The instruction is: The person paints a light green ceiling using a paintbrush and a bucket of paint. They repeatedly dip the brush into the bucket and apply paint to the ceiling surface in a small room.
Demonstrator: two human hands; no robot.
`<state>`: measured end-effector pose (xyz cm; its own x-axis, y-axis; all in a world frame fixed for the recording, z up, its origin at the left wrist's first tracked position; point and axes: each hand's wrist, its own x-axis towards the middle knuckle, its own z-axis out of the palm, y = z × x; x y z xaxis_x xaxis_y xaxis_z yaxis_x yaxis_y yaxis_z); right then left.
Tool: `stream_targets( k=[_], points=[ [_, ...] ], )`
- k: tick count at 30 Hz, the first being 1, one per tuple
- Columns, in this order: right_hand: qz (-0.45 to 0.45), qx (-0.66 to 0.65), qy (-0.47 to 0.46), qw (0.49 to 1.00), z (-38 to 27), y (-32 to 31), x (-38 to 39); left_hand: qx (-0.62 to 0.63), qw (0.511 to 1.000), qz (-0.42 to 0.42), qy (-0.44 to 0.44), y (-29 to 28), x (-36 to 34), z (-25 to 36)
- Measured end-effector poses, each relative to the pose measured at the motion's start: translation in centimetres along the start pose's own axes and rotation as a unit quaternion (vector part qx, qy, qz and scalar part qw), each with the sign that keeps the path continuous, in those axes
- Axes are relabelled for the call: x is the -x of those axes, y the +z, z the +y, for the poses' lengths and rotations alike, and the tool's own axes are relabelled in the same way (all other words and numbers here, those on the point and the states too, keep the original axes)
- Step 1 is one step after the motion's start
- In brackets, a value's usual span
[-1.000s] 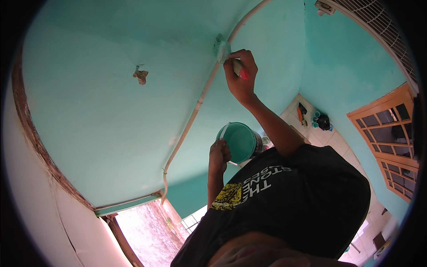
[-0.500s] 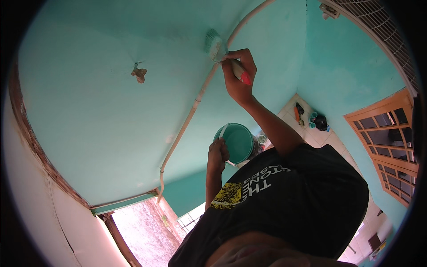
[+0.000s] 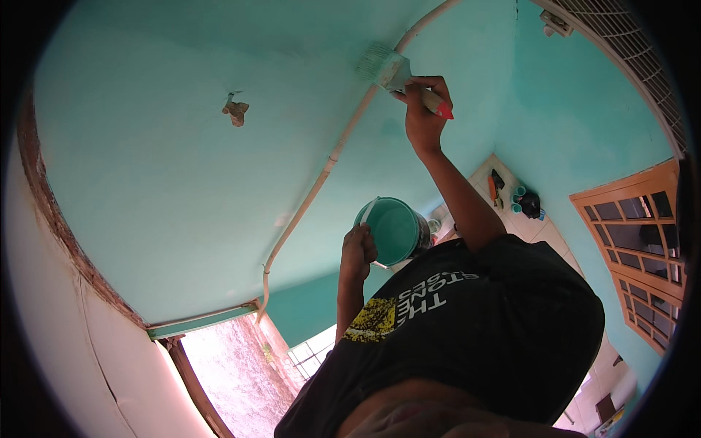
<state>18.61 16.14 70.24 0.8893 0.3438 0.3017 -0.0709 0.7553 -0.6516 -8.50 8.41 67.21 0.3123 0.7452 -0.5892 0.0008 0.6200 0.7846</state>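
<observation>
High up at the turquoise wall (image 3: 197, 204), my right hand (image 3: 426, 120) grips a wide paintbrush (image 3: 391, 69) by its pale, red-tipped handle. Turquoise paint covers the bristles, which lie against the wall beside the pale pipe (image 3: 315, 193). Lower down, my left hand (image 3: 357, 252) is closed round the white handle of a bucket (image 3: 394, 232). The bucket tilts so that its turquoise-coated inside shows; what stands in its bottom I cannot make out.
A brown pipe stub or tap (image 3: 235, 112) sticks out of the wall left of the brush. Wood-framed windows (image 3: 631, 233) are at right, a wire guard (image 3: 621, 36) at upper right. Cups and a black bag (image 3: 529, 204) lie on the tiled floor. A bright opening (image 3: 234, 372) is at lower left.
My right hand and the paintbrush have shifted to the right and the brush has turned, its bristles now pointing more leftward. The bucket in my left hand has barely moved.
</observation>
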Motion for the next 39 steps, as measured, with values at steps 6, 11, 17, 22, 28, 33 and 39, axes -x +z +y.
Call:
stream_targets(
  k=[6, 11, 17, 22, 28, 33, 39],
  points=[
    [-0.026, 0.011, -0.015, 0.999, -0.7, 1.0, -0.3, -0.04, 0.997, -0.036, 0.046, 0.6, -0.6, 0.0],
    [-0.003, -0.01, 0.054, 0.999, -4.4, -1.1, -0.2, -0.02, 0.999, -0.041, -0.002, 0.8, 0.5, 1.1],
    [-0.191, 0.114, 0.229, 0.948, -10.9, -5.7, 0.2, 0.002, 0.999, -0.05, 0.009, 1.6, 1.1, 2.9],
    [-0.498, 0.272, 0.19, 0.801, -12.2, -6.1, 3.1, 0.008, 0.994, -0.103, 0.022, 3.0, 2.1, 5.2],
    [-0.748, 0.287, 0.107, 0.589, -10.0, -3.2, 4.7, -0.026, 0.992, -0.104, 0.061, 5.5, 6.0, 8.8],
    [-0.847, 0.302, 0.085, 0.429, -8.8, 0.9, 4.4, -0.007, 0.983, -0.171, 0.071, 4.9, 6.3, 10.9],
    [-0.882, 0.256, -0.031, 0.395, -5.0, 1.0, 7.7, -0.022, 0.985, -0.138, 0.102, 6.0, 7.7, 11.7]
  ],
)
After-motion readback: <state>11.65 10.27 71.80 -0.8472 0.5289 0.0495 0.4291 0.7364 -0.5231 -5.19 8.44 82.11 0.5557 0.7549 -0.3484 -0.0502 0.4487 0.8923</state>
